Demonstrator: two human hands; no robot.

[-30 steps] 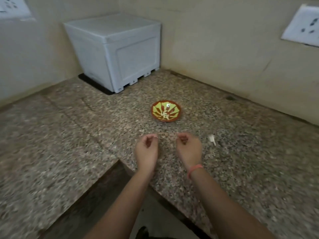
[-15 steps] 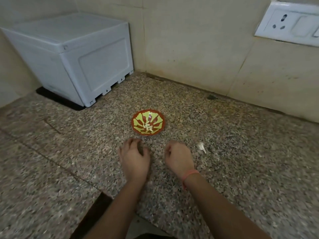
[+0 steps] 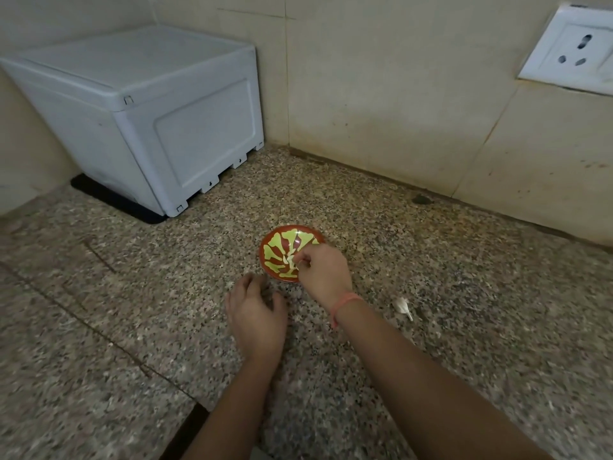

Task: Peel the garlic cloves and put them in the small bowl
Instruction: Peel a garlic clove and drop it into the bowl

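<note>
Right fingers (image 3: 306, 260) pinch garlic clove (image 3: 291, 259) over small bowl (image 3: 277, 242); left fingers (image 3: 247, 285) relaxed beside rim.

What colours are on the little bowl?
The small bowl is reddish-brown with yellow-green petal shapes; the head view shows it.

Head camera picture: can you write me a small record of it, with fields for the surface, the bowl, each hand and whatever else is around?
surface: speckled granite counter
bowl: small red bowl, yellow-green pattern, on the counter
right hand: over the bowl, pinching a pale piece, probably a garlic clove; orange wristband
left hand: fingers relaxed, down at the counter beside the bowl
loose garlic: white piece on the counter, apart from both hands
other: white plastic box on a black mat; wall socket
</note>
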